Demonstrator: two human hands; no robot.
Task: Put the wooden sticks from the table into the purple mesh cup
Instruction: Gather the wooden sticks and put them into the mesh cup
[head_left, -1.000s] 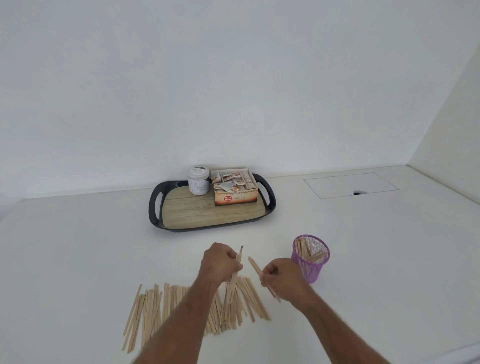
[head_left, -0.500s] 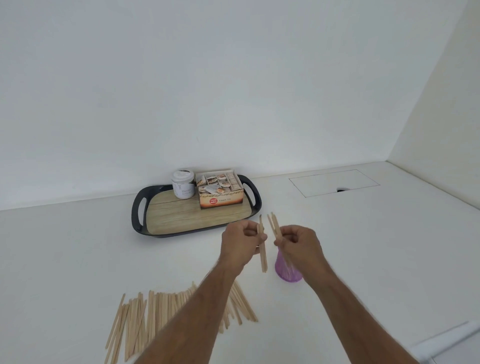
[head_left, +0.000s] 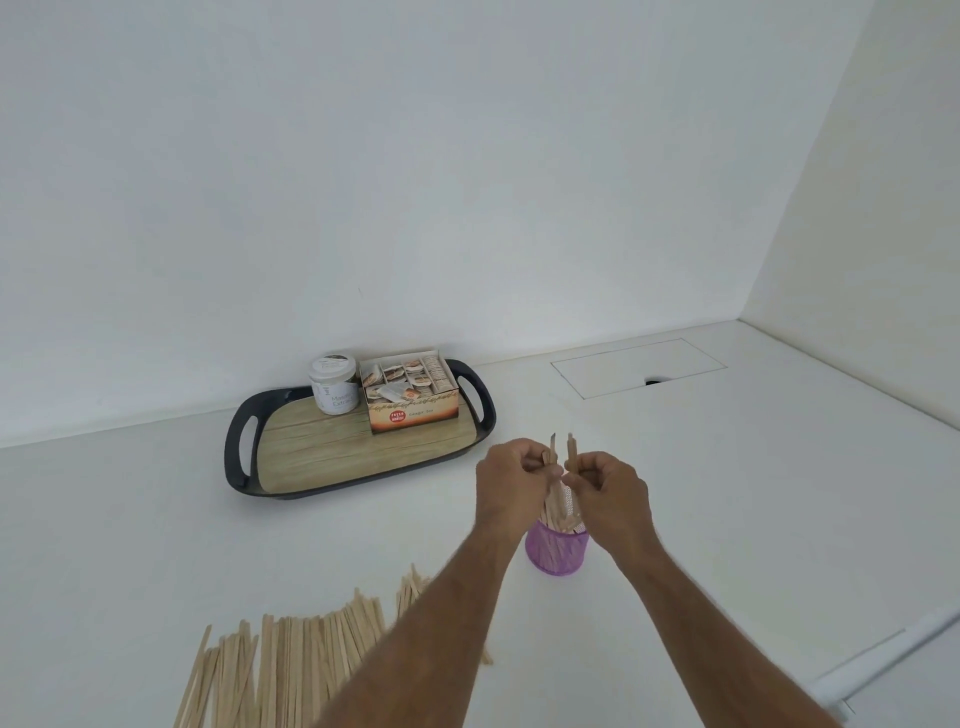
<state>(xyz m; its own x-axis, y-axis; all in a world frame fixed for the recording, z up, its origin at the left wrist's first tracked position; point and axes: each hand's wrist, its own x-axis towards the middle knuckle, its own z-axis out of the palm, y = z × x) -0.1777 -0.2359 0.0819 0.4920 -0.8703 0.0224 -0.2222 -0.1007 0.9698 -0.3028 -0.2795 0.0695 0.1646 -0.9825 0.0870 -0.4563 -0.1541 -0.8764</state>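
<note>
The purple mesh cup (head_left: 556, 551) stands on the white table just below my two hands, with several wooden sticks poking out of it. My left hand (head_left: 511, 480) pinches a wooden stick (head_left: 551, 448) upright over the cup. My right hand (head_left: 613, 493) pinches another wooden stick (head_left: 571, 451) beside it, also upright, its lower end reaching down toward the cup's mouth. A spread of several loose wooden sticks (head_left: 291, 660) lies on the table at the lower left, partly hidden by my left forearm.
A dark tray (head_left: 244, 457) with a wood-look floor sits at the back, carrying a white jar (head_left: 334, 384) and an open box of tea bags (head_left: 410, 397). A flush hatch (head_left: 636, 366) lies in the tabletop at the back right. Walls close the back and right.
Both hands, each with a stick, have risen from the pile and moved right to a spot above the cup. The sticks have turned upright and lowered toward the cup's mouth.
</note>
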